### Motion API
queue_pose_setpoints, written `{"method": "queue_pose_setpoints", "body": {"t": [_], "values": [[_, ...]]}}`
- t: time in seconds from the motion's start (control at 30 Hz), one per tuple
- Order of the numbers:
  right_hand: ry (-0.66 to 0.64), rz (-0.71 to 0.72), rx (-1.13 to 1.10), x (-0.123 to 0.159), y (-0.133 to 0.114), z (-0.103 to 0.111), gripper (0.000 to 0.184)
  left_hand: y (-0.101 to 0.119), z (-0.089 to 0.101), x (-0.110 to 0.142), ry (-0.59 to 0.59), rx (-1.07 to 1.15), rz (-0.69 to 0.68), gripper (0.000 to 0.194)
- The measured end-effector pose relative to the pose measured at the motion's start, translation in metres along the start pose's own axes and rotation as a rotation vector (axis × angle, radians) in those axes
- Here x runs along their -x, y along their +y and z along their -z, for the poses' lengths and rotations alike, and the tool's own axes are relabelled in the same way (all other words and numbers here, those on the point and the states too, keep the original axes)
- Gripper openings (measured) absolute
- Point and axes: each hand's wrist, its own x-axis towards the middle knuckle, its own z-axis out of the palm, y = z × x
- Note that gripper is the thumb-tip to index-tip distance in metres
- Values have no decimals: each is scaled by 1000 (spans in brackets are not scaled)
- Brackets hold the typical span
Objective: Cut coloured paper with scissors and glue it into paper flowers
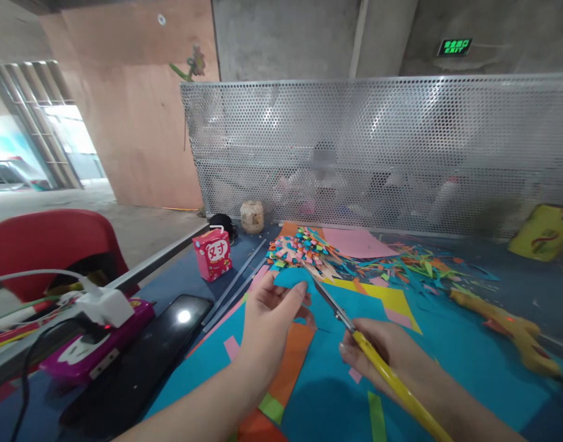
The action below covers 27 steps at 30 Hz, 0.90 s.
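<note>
Power strip: at our far left we see a purple power strip [55, 366] on the desk [173, 269], with a white plug [107, 307] in it.
Phone: the black phone [138, 362] lies beside the strip, left of our forearm; an elbow that swings wide could push it.
Pink box: the pink box [213, 255] stands upright behind the phone.
Left hand: our left hand [265, 316] has its fingers narrow, pinching the blue paper piece [293, 278].
Blue paper piece: it is in the air over the large blue sheet [331, 380], in front of the paper-strip bundle [299, 248]. If we pinch too lightly, it could turn and get a crooked edge.
Scissors: the yellow-handled scissors [387, 371] point to this piece, with the tip close to our left fingertips. A slip of the blades could nick a finger, we judge. How wide the blades are, we cannot tell.
Right hand: our right hand [396, 344] has its fingers closed around the scissors.
Scraps: loose coloured scraps [414, 265] lie behind; a sleeve or a draught could scatter them.
Glue gun: what seems a glue gun [506, 325] lies at right with a red light; if hot, it could burn our right arm.
</note>
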Motion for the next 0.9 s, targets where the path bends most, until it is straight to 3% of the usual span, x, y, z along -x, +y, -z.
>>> {"method": "queue_pose_setpoints", "body": {"t": [0.9], "values": [[44,-16,167,-3,-2,2,38,4,-3,-1,44,-2,-3,15]]}}
